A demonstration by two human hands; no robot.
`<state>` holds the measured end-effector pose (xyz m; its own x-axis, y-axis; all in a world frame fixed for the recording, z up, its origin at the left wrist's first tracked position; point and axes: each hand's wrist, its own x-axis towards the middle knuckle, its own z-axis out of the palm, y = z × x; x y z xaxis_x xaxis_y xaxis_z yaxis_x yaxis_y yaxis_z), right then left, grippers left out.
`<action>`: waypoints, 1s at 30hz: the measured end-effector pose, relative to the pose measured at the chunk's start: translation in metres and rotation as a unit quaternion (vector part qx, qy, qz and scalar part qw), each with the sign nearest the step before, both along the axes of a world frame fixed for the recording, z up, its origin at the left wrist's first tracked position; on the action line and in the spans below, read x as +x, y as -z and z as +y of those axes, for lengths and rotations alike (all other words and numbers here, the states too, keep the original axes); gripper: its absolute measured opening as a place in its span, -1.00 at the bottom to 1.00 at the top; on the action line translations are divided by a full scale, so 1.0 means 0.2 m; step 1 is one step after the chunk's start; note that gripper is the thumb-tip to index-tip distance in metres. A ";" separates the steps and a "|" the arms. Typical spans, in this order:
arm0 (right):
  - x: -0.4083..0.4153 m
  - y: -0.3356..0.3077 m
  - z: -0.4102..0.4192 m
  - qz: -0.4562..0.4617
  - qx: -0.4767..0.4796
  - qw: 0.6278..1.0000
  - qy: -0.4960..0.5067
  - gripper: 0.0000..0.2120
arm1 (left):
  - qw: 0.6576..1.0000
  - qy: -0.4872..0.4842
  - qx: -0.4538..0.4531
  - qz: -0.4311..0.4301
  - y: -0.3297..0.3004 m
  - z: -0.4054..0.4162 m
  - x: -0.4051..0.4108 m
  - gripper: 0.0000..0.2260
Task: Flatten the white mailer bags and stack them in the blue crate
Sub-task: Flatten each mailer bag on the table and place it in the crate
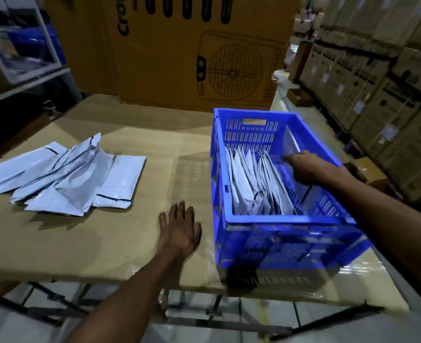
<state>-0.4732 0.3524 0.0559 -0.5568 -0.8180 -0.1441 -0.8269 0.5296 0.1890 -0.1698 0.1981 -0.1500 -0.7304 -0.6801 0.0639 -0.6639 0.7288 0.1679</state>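
The loose pile of white mailer bags point(63, 179) lies at the left of the frame on the desk point(140, 238), up and to the left of the left hand point(179, 233), which rests flat on the cardboard with fingers spread and holding nothing. That hand is clearly the nearer one for the next bag. The right hand point(311, 169) is inside the blue crate point(286, 219) at right, its fingers against the row of bags point(256, 184) standing on edge there; whether it grips one I cannot tell.

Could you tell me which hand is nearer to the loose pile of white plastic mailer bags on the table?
Left. The left hand rests flat on the cardboard-covered table, right of the pile of white plastic mailer bags; the right hand reaches inside the blue plastic crate.
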 end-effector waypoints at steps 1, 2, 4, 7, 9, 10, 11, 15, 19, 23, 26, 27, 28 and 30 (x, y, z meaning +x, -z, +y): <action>-0.03 0.07 0.00 -0.012 0.024 1.000 -0.001 -0.47 | 1.000 -0.001 -0.007 0.003 0.01 0.00 0.00 -0.40; -0.06 0.13 0.00 -0.024 0.046 0.999 -0.005 -0.51 | 1.000 -0.001 -0.013 0.008 0.02 -0.01 0.00 -0.41; -0.10 0.24 -0.02 -0.046 0.069 0.996 -0.025 -0.61 | 1.000 -0.001 -0.019 0.013 0.03 -0.01 0.00 -0.44; -0.12 0.33 -0.05 -0.064 0.069 0.994 -0.057 -0.71 | 1.000 -0.005 -0.020 0.022 0.03 -0.02 0.00 -0.45; -0.09 0.32 -0.05 -0.076 0.063 0.993 -0.059 -0.72 | 1.000 -0.007 -0.016 0.023 0.03 -0.02 0.00 -0.45; -0.07 0.29 -0.04 -0.079 0.056 0.994 -0.058 -0.72 | 1.000 -0.008 -0.012 0.024 0.02 -0.01 0.00 -0.45; -0.06 0.27 -0.04 -0.081 0.045 0.994 -0.055 -0.73 | 1.000 -0.010 -0.007 0.023 0.02 -0.01 0.00 -0.44; 0.01 0.20 -0.02 -0.048 -0.039 0.996 -0.059 -0.71 | 1.000 -0.012 -0.001 0.023 0.02 -0.01 0.01 -0.43; 0.22 0.08 -0.06 -0.026 -0.209 0.973 -0.092 -0.71 | 0.999 0.006 0.009 0.040 0.02 -0.01 0.05 -0.45; 0.48 0.00 -0.23 -0.049 -0.316 0.934 -0.158 -0.66 | 0.999 0.021 0.018 0.039 -0.01 -0.04 0.17 -0.38; 0.64 -0.02 -0.42 -0.073 -0.317 0.926 -0.190 -0.62 | 0.999 0.029 0.015 0.028 -0.03 -0.09 0.31 -0.33; 0.69 -0.01 -0.48 -0.078 -0.306 0.927 -0.200 -0.60 | 0.999 0.030 0.015 0.025 -0.03 -0.11 0.37 -0.33; 0.75 0.00 -0.54 -0.080 -0.293 0.929 -0.212 -0.59 | 0.999 0.028 0.015 0.023 -0.04 -0.13 0.43 -0.33; 0.86 0.02 -0.66 -0.085 -0.264 0.933 -0.231 -0.59 | 0.999 0.018 0.014 0.029 -0.04 -0.19 0.55 -0.36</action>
<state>-0.3012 0.2207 0.0510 -0.1332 -0.9471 0.2920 -0.9843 0.0919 -0.1507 -0.0605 0.1608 -0.1425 -0.7503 -0.6552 0.0882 -0.6256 0.7468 0.2257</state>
